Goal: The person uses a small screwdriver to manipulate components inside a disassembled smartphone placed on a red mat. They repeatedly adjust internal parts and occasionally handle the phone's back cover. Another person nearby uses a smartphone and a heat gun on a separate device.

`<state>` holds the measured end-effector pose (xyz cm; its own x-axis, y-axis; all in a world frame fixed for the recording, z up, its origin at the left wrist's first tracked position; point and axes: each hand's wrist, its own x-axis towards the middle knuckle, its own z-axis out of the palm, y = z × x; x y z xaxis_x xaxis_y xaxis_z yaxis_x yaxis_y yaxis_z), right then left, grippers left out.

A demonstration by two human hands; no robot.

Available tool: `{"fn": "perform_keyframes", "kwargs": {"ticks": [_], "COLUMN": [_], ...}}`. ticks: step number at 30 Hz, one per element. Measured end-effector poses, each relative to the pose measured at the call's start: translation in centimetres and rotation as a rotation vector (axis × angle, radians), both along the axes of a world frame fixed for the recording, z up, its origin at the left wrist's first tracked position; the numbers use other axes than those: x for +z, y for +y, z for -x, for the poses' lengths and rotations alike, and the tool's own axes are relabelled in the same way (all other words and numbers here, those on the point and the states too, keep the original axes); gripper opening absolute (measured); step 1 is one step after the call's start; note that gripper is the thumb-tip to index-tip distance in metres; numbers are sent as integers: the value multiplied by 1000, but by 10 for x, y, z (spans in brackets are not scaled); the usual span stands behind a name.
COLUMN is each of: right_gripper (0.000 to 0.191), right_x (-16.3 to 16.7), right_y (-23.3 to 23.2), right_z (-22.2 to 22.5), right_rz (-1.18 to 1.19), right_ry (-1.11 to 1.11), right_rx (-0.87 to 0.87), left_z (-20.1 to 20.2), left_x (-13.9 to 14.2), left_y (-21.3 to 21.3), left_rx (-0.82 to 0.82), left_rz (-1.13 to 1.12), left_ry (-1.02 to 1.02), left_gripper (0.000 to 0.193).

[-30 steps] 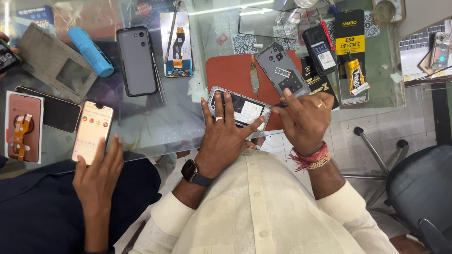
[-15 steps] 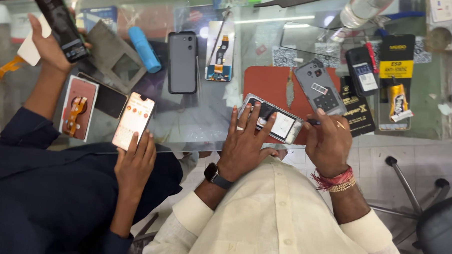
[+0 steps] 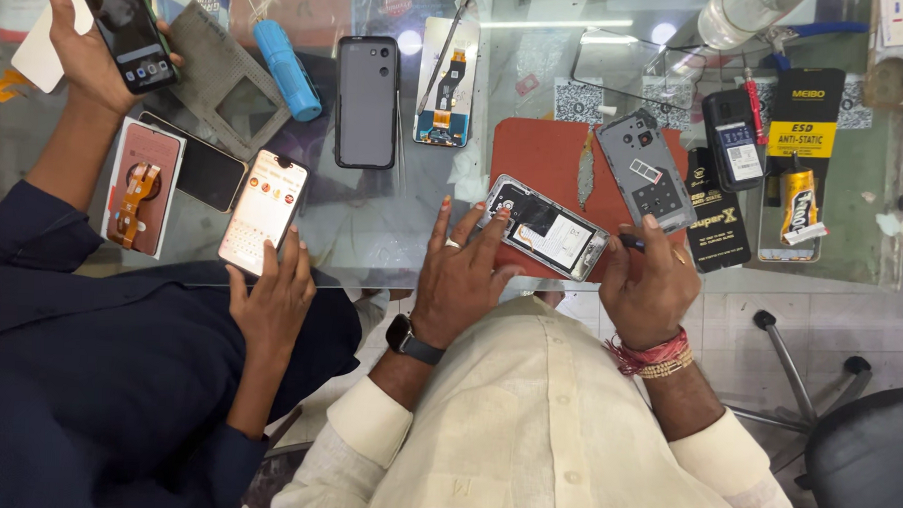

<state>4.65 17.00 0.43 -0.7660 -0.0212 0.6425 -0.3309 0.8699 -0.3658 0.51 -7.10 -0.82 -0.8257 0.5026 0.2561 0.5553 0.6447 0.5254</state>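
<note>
Opened phone (image 3: 544, 227) lies on the red mat (image 3: 545, 152) near the glass tabletop's (image 3: 372, 241) front edge. Left hand (image 3: 461, 279) presses it, fingers spread; right hand (image 3: 650, 286) pinches a dark tool (image 3: 632, 242) just beside it. Detached back cover (image 3: 647, 171) lies behind; a co-worker's hand (image 3: 275, 293) holds a lit phone (image 3: 263, 209) leftward.

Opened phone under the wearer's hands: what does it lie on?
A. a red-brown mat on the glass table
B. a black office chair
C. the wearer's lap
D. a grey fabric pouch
A. The opened phone, its insides showing, lies on the red-brown mat on the glass table, with the left hand steadying its near end and the right hand holding a thin dark tool at its other end.
</note>
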Motion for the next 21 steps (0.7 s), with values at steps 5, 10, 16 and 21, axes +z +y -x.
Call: {"fn": "perform_keyframes", "kwargs": {"ticks": [5,10,16,21], "right_gripper": [64,73,71,70], "right_x": [-16,-38,-49,-48], "right_y": [15,51,66,65], "right_z": [-6,-2,7,9], "right_rz": [380,706,600,515], "right_ry": [-35,-2,54,69], "right_rx": [-35,-121,-133,-162], "left_z": [-1,-4,-6,-12], "left_x": [5,7,3,-1], "left_y": [2,12,18,26], "left_rx": [54,62,58,50], "left_rz": [22,60,86,164], "left_ry": [-36,22,83,117], "left_gripper": [63,59,53,52]}}
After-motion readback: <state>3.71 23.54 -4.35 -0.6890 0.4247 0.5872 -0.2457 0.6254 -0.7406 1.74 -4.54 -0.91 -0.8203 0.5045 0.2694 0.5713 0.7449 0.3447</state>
